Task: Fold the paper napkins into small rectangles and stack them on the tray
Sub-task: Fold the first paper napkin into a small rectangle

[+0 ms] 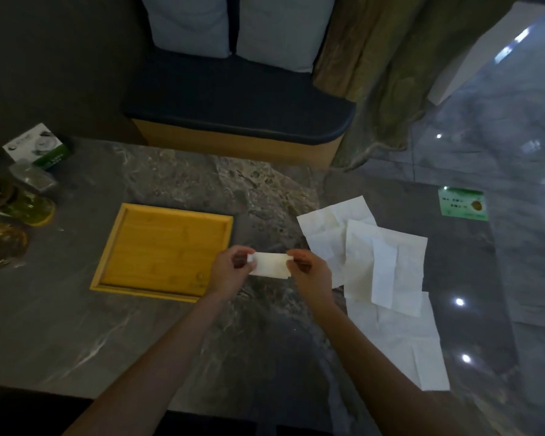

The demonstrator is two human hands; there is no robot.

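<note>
Over the middle of the desk, just off the tray's near right corner: a folded napkin, small rectangle, held up between both hands. Left hand pinches its left end, fingers curled round the edge. Right hand pinches the right end the same way. Can't tell if the napkin touches the desk under it.

Wooden tray sits left of centre, nothing in it, no stack yet.

Loose napkins lie toward the right edge of the desk, flat, overlapping each other, creased; one runs down toward the near right corner.

Far left corner: a small white and green box, a clear plastic packet just beside it, then some round yellow-gold items along the left edge, too dim to identify.

Beyond the far edge: a bench seat with two pale cushions. A green sticker on the glossy floor to the right.
</note>
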